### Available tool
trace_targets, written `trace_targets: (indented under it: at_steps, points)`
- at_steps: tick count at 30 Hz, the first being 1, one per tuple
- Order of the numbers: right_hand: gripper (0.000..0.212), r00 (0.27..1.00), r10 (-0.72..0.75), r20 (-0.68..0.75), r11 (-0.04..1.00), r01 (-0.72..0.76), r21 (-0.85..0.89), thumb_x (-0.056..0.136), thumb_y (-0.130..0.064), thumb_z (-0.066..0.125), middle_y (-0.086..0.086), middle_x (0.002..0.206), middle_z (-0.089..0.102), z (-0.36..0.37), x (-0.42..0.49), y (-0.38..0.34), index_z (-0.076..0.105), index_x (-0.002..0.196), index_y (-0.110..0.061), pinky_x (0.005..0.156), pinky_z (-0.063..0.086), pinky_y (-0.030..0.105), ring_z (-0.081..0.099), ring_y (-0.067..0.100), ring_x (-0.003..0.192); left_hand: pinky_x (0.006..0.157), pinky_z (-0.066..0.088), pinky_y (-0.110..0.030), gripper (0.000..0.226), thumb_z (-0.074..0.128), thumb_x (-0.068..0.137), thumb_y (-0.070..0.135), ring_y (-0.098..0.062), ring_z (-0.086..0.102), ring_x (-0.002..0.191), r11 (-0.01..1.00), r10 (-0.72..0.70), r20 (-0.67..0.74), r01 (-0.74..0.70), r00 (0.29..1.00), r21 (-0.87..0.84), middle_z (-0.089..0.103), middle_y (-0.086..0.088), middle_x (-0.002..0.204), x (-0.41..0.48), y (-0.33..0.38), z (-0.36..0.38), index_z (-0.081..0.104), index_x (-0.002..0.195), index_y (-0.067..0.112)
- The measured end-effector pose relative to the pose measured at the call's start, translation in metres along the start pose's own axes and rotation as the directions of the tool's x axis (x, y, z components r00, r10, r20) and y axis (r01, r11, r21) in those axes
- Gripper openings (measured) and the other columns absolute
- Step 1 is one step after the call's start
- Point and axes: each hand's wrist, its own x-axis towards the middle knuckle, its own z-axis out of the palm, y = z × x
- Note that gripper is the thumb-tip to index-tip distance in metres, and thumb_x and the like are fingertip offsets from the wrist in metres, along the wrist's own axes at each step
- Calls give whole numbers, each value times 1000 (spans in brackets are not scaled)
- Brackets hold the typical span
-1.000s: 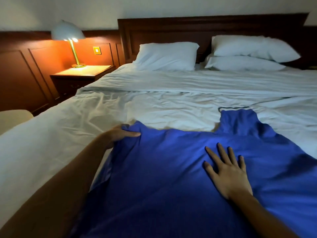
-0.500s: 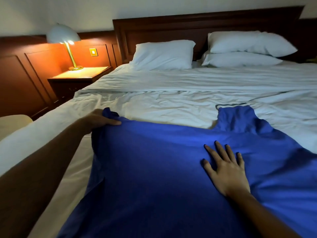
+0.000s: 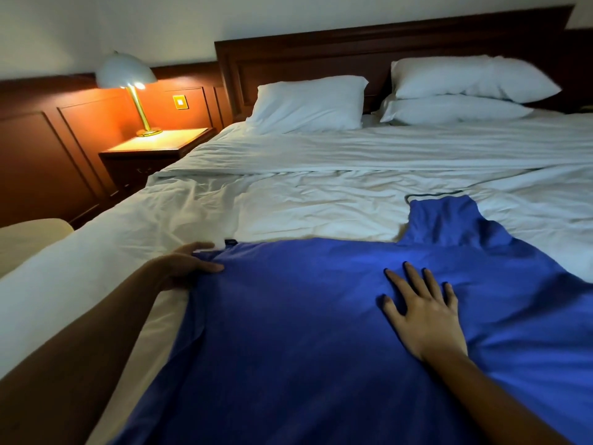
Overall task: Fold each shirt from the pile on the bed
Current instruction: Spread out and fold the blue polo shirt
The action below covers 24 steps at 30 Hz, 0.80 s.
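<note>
A: What covers the bed [image 3: 321, 200]?
B: Rumpled white sheets, with a blue shirt [image 3: 305, 316] spread across the near part.
A: And the hands?
B: The right hand [image 3: 423, 316] lies flat on the shirt's middle, fingers spread and holding nothing. The left hand [image 3: 186, 264] pinches the shirt's left edge, thumb on top.
A: Farther back?
B: A sleeve [image 3: 442, 220] points toward the pillows [image 3: 308, 104]. A lit lamp [image 3: 128, 75] stands to the left.

Three pillows [image 3: 308, 102], one shirt [image 3: 305, 332], one lamp [image 3: 126, 72].
</note>
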Motion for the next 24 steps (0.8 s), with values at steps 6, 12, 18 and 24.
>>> trace_targets:
  at_steps: [6, 12, 18, 24]
  points:
    - [66, 997, -5, 77, 1000, 6, -20, 91, -70, 17, -12, 165, 4, -5, 3, 0, 15, 153, -48, 123, 3, 46, -2, 18, 153, 103, 41, -51, 65, 76, 87, 31, -39, 50, 125, 939, 302, -505, -161, 809, 305, 50, -21, 138, 6, -14, 10, 46, 143, 17]
    - [63, 983, -89, 159, 989, 69, 129, 90, -69, 29, -8, 161, 27, -42, 13, 31, 39, 147, -43, 119, 22, 39, 27, 15, 147, 120, 20, -48, 84, 35, 78, 82, -28, 28, 148, 562, 682, -112, -419, 723, 713, 34, -4, 160, -33, -16, 82, 51, 144, 32]
    - [54, 969, 243, 44, 954, -230, -194, 99, -59, 32, 4, 164, 17, -88, -9, 170, 30, 150, -44, 118, 9, 52, 11, 32, 150, 122, -12, -49, 106, -5, 61, 100, -19, -15, 153, 408, 522, 243, -489, 817, 771, -12, 16, 164, -44, -9, 176, 5, 155, 51]
    - [67, 910, 408, 72, 913, -406, -42, 90, -66, 41, 14, 143, 46, -125, -33, 263, 28, 149, -38, 107, 35, 53, 44, 38, 130, 119, -16, -57, 84, 19, 91, 77, -29, -22, 151, 523, 429, 88, -326, 899, 787, -22, 2, 165, -57, 20, 248, -8, 158, 36]
